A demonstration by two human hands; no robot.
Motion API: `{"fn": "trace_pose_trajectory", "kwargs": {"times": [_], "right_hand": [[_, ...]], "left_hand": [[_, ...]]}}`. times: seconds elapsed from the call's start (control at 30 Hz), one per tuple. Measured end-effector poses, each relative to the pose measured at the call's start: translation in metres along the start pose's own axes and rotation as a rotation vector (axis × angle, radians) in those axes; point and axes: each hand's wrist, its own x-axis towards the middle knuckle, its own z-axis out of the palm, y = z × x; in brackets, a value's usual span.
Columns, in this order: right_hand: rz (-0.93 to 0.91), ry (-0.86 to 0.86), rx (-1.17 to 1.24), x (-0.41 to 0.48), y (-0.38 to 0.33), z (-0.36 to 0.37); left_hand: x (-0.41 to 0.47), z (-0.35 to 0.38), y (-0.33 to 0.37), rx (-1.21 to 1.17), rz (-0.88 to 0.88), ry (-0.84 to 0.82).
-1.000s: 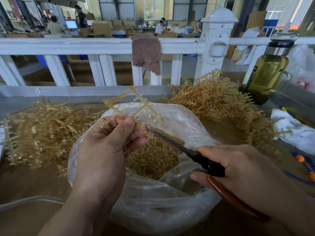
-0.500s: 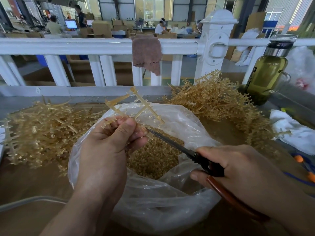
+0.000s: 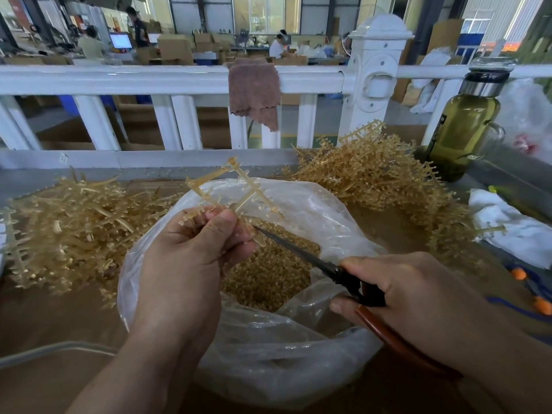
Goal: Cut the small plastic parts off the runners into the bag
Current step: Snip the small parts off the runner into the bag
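Over the open mouth of the clear plastic bag (image 3: 268, 357) we hold a pale amber plastic runner (image 3: 240, 189), cross-shaped and lined with small pegs. Our left hand (image 3: 191, 258) has its grip clamped on the runner's lower branch. Our right hand (image 3: 418, 297), grip closed round the red-brown handles of the black-bladed scissors (image 3: 301, 256), sets the blade tip against the runner just beside the left fingertips. Inside the bag lies a heap of small amber cut parts (image 3: 268, 274). Left of the bag a tangled pile of amber runners (image 3: 68, 228) rests on the brown table (image 3: 44, 324). A second pile (image 3: 382, 180) lies behind the bag to the right, and a glass bottle of olive-green liquid (image 3: 463, 127) stands beyond it.
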Motion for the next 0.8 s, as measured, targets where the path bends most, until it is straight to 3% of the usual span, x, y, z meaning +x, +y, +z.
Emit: {"fn": "trace_pose_trajectory", "kwargs": {"times": [0.8], "right_hand": [[-0.012, 0.055, 0.039, -0.0006, 0.0055, 0.0015]], "left_hand": [[-0.0006, -0.0004, -0.0085, -0.002, 0.047, -0.091]]}}
